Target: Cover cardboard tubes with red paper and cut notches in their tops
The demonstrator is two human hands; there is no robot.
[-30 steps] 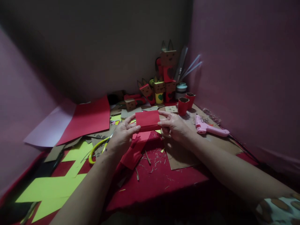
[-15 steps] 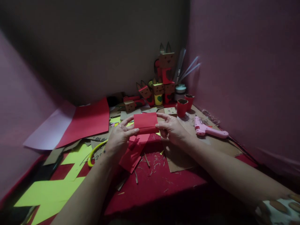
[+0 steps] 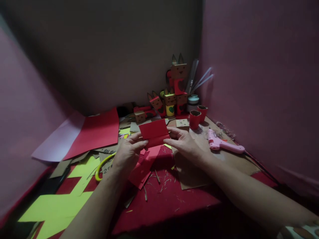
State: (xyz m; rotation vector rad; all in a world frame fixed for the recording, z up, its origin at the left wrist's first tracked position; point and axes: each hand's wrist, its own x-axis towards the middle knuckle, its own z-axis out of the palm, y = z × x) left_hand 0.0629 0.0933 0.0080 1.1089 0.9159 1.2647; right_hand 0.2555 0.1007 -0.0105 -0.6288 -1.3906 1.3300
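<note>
A small creased piece of red paper [image 3: 154, 130] is held up over the table, its upper panel tilted back from a narrower lower strip. My left hand [image 3: 127, 149] pinches its left end, thumb on the front and fingers behind. At the right end, my right hand [image 3: 183, 142] grips it the same way, thumb near the lower strip. Below the hands lie more red paper pieces [image 3: 141, 171] on the red tablecloth [image 3: 171, 205]. Yellow scissor-like handles [image 3: 99, 169] show beside my left forearm, partly hidden.
Yellow paper cut-outs [image 3: 54, 205] and a large red sheet [image 3: 97, 132] lie at left. Brown cardboard [image 3: 189, 169] sits at right with a pink glue gun [image 3: 224, 144]. Two red cups [image 3: 194, 120] and cardboard animal figures [image 3: 170, 103] stand at the back, by the walls.
The red paper's upper panel has tilted and opened further from the lower strip, and my right thumb has shifted down along it. The whole view has moved slightly.
</note>
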